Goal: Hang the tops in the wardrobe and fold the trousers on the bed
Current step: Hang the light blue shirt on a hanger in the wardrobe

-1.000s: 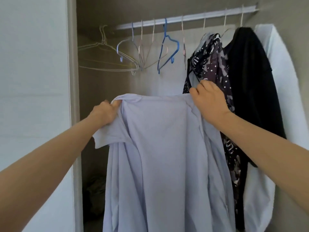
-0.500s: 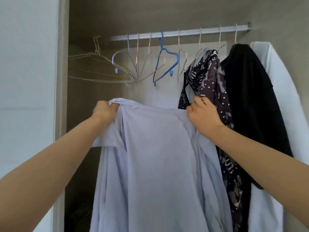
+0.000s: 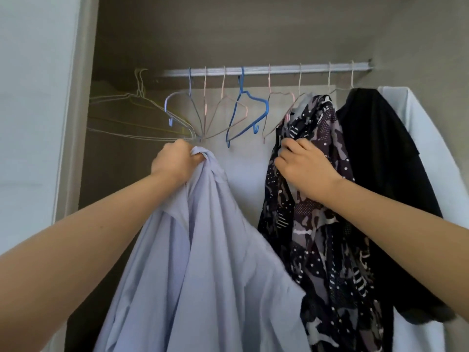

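Note:
A pale blue shirt (image 3: pixel 215 250) hangs bunched from my left hand (image 3: pixel 175 161), which grips it at the collar just below the empty hangers. My right hand (image 3: pixel 304 171) is off the shirt and curls its fingers into the dark patterned top (image 3: pixel 330 250) that hangs on the wardrobe rail (image 3: pixel 279 71). An empty blue plastic hanger (image 3: pixel 250 110) hangs on the rail between my two hands. No trousers or bed are in view.
A black top (image 3: pixel 375 174) and a white garment (image 3: pixel 426 148) hang at the right end of the rail. Several empty wire hangers (image 3: pixel 127 118) crowd the left part. The wardrobe's pale frame (image 3: pixel 73 123) borders the opening on the left.
My right hand let go of the shirt and moved right onto the patterned top. The shirt, earlier spread between both hands, now hangs bunched from my left hand, which rose toward the hangers.

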{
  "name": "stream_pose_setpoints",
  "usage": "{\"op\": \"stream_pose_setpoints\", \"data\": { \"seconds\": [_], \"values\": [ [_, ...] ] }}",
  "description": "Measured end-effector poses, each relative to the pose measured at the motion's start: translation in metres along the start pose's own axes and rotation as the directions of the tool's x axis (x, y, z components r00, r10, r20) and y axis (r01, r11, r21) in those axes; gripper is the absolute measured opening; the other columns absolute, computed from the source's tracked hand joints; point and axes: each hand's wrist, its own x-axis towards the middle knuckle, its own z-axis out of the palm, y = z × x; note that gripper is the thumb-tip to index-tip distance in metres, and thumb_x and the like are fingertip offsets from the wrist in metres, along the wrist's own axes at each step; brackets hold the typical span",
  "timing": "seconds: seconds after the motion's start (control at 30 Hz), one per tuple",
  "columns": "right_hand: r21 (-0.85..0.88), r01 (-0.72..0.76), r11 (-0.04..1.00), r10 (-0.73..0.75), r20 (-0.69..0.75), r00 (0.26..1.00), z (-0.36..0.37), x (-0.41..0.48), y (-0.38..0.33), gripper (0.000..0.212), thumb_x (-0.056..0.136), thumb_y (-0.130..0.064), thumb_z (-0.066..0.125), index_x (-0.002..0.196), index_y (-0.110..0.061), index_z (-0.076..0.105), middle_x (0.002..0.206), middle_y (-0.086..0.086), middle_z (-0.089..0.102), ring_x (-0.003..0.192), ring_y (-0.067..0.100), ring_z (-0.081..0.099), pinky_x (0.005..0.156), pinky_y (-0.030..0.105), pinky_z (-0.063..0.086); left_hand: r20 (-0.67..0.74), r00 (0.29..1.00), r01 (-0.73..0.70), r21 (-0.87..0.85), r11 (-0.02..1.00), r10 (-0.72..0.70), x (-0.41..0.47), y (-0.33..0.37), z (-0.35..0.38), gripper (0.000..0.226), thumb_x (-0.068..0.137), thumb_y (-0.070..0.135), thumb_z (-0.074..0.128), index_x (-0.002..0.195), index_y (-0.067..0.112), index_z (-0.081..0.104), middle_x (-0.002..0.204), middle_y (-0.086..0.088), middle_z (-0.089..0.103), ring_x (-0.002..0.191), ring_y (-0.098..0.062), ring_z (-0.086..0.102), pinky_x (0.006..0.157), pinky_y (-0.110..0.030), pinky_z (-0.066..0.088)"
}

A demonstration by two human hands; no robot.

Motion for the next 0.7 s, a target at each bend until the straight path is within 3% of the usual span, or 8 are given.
{"op": "stream_pose_setpoints", "data": {
  "seconds": [0.1,0.23,0.43,0.6,0.7],
  "values": [
    [-0.023,-0.081,0.996,0.080,-0.073,0.994,-0.011,0.027,0.018,0.009,0.082,-0.001,0.057,0.086,-0.006,0.064,0.086,0.009,0.067,0.109,0.032,0.058,0.082,0.038,0.046,-0.011,0.999,-0.031,0.105,0.994,0.032,0.004,0.003,0.007,0.034,0.096,0.039,0.053,0.083,0.009,0.061,0.093,-0.019,0.064,0.085,-0.038,0.061,0.074,-0.039,0.049],
    [0.036,-0.196,0.980,0.199,-0.111,0.974,-0.013,0.067,0.046,0.021,0.086,0.004,0.041,0.100,-0.001,0.056,0.100,0.016,0.063,0.113,0.035,0.049,0.083,0.042,0.037,0.031,0.997,-0.075,0.216,0.973,0.070,0.013,0.001,0.015,0.036,0.096,0.042,0.052,0.086,0.009,0.058,0.096,-0.018,0.063,0.090,-0.038,0.062,0.072,-0.036,0.043],
    [0.067,-0.328,0.942,0.335,-0.142,0.932,-0.008,0.115,0.084,0.028,0.080,0.010,0.052,0.107,0.002,0.053,0.102,0.020,0.060,0.108,0.035,0.046,0.080,0.043,0.034,0.057,0.981,-0.195,0.344,0.918,0.187,0.030,-0.009,0.016,0.034,0.097,0.044,0.051,0.092,0.011,0.059,0.097,-0.012,0.061,0.089,-0.036,0.060,0.071,-0.036,0.039],
    [0.072,-0.438,0.896,0.434,0.069,0.898,0.007,0.139,0.098,0.020,0.085,0.003,0.054,0.104,-0.002,0.053,0.098,0.018,0.063,0.104,0.034,0.047,0.071,0.039,0.033,0.054,0.970,-0.240,0.353,0.904,0.236,0.038,-0.014,0.016,0.034,0.095,0.047,0.054,0.078,0.017,0.052,0.090,-0.009,0.059,0.081,-0.032,0.054,0.068,-0.036,0.038],
    [0.059,-0.480,0.875,0.458,0.218,0.862,0.017,0.149,0.093,0.030,0.084,0.006,0.053,0.113,-0.002,0.055,0.108,0.020,0.061,0.110,0.035,0.048,0.072,0.040,0.036,0.074,0.962,-0.270,0.371,0.889,0.262,0.038,-0.013,0.017,0.038,0.093,0.049,0.055,0.071,0.019,0.048,0.083,-0.005,0.056,0.079,-0.032,0.055,0.066,-0.036,0.039]
  ]
}}
